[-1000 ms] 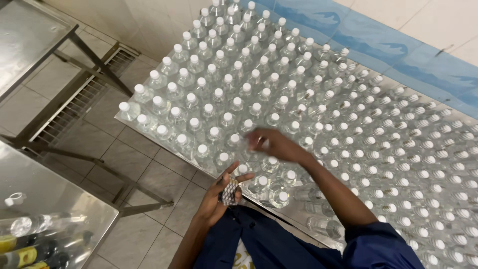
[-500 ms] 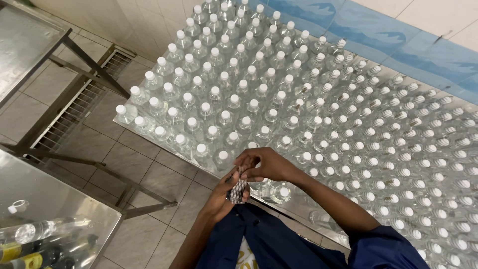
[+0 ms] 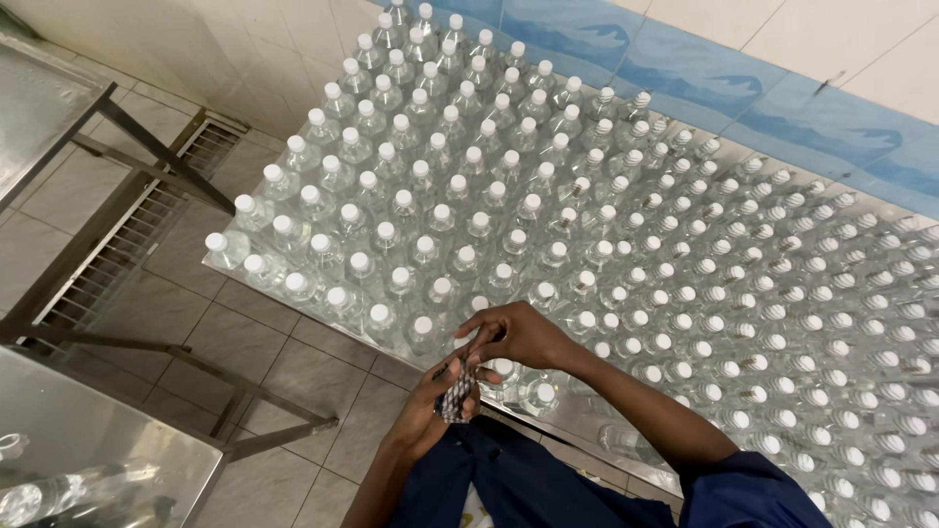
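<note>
A steel table (image 3: 587, 445) is packed with many clear plastic bottles (image 3: 421, 186); those at the left and back wear white caps, those to the right show bare threaded necks. My left hand (image 3: 430, 401) holds a small bundle of grey cap seals (image 3: 456, 396) at the table's near edge. My right hand (image 3: 514, 334) is just above it, fingertips pinching at the top of the bundle. Capped bottles (image 3: 538, 393) stand right behind both hands.
A second steel table (image 3: 88, 440) with lying bottles is at lower left. A metal frame (image 3: 147, 156) and a floor drain grate (image 3: 127, 235) lie left on the tiled floor. A white and blue tiled wall (image 3: 782, 88) runs behind the bottles.
My right hand has drawn back from the bottles toward my left hand and now pinches at the bundle. The view has shifted slightly.
</note>
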